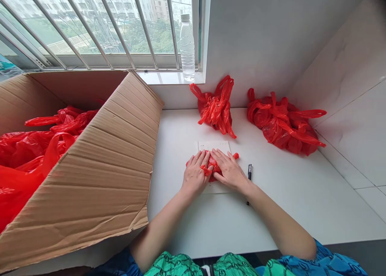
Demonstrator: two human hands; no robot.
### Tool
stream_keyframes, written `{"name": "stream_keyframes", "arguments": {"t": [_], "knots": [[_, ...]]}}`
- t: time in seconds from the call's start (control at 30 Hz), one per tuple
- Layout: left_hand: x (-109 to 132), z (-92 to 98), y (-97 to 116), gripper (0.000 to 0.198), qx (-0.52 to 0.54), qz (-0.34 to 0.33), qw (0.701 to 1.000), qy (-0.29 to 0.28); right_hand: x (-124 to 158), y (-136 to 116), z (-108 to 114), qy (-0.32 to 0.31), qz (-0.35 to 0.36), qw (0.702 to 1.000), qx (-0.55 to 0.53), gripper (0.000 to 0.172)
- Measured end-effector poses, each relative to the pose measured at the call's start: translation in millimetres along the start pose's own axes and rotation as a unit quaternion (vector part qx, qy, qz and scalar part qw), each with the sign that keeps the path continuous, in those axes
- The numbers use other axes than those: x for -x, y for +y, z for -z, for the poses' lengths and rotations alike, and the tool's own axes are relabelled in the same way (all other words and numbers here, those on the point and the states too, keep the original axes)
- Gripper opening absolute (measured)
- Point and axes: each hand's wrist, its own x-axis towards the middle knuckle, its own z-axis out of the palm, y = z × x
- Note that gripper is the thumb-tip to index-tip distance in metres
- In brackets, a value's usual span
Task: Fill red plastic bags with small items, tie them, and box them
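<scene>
On the white tabletop (189,227) a small bundled red plastic bag (213,164) lies on a white sheet of paper (221,145) with small dark marks. My left hand (196,172) rests over the bag's left part, its fingers stretched out flat. From the other side my right hand (228,169) presses on it, also with straight fingers. A knotted bit of red plastic pokes up by my left thumb, and another end sticks out beyond my right fingertips. What the bag holds is hidden. A black pen (249,173) lies just right of my right hand.
A big open cardboard box (117,159) full of red plastic bags (33,147) stands at the left. Two tied red bag bundles, one by the wall (215,105) and one farther right (283,123), sit at the back. A water bottle (187,46) stands on the sill of the barred window.
</scene>
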Motion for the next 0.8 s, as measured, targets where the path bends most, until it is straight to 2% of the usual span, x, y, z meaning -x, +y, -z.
{"name": "stream_keyframes", "arguments": {"t": [0.53, 0.6, 0.7, 0.8], "knots": [[0, -1.1, -4, 0.052, -0.023, 0.003, 1.000, -0.019, -2, 1, -1, -0.011, -0.009, 1.000, -0.027, 0.073], [0, 4.4, -4, 0.049, 0.016, 0.012, 1.000, -0.023, 1, 4, 5, -0.009, 0.010, 0.998, -0.056, 0.073], [1, 19.7, 0, 0.044, 0.098, 0.045, 0.994, 0.013, 8, 13, 22, 0.023, 0.042, 0.993, -0.104, 0.072], [1, 36.5, 9, 0.042, 0.135, 0.037, 0.989, 0.047, 13, 23, 35, 0.075, 0.049, 0.991, -0.101, 0.050]]}}
